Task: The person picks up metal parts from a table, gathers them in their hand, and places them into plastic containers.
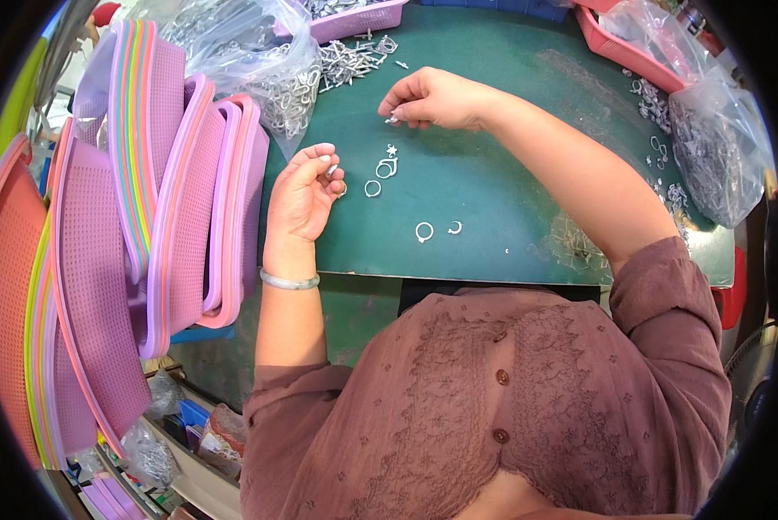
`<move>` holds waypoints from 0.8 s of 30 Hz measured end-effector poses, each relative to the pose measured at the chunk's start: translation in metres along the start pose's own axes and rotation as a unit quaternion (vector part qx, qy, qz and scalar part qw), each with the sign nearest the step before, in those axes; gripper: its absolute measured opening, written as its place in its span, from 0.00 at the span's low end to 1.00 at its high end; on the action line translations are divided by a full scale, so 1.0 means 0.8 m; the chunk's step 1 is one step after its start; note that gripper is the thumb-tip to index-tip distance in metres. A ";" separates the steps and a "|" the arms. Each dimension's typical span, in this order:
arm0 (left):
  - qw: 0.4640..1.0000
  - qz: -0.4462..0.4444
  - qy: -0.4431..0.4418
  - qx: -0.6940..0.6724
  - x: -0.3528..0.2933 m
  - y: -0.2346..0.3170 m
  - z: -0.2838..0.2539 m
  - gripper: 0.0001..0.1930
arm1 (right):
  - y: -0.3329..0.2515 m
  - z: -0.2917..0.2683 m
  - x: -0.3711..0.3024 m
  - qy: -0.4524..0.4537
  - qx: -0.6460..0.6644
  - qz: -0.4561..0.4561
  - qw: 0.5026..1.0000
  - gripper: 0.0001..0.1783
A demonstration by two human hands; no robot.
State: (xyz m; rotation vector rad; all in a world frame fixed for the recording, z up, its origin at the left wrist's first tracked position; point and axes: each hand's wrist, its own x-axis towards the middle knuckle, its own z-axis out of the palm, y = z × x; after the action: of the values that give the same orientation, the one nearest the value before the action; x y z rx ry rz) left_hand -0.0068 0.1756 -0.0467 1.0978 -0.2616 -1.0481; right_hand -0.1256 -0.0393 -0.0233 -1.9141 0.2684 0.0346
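Baskets (190,199), pink and purple mesh, stood stacked on edge left of our green table (493,173). Clear bag (259,61) of metal parts lay at the far edge, a loose pile (350,61) beside it. Our left hand (302,195) pinched a small metal piece (332,170); our right hand (432,97) closed on another small part (392,118). 2 linked rings (386,167) and 3 single ones lay between and below.

Rings (380,173) on table (493,130) btwn hands; trays (190,191) stacked left, bag (718,147) right.
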 end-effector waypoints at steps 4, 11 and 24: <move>0.990 0.039 0.056 0.121 -0.009 0.002 0.001 0.05 | 0.003 -0.002 -0.009 -0.030 0.209 0.083 0.974 0.10; 0.783 0.140 0.097 0.598 -0.021 -0.011 -0.005 0.12 | -0.008 0.020 -0.011 -0.019 -0.060 0.050 0.997 0.13; 0.715 0.188 0.045 0.672 -0.026 -0.006 0.011 0.08 | -0.027 0.064 -0.005 -0.046 -0.373 -0.062 0.925 0.14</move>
State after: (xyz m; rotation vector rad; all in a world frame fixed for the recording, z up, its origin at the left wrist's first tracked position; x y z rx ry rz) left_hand -0.0260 0.1869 -0.0401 2.2491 -1.2473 -0.2737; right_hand -0.1196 0.0158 -0.0212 -2.6768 0.0646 0.1608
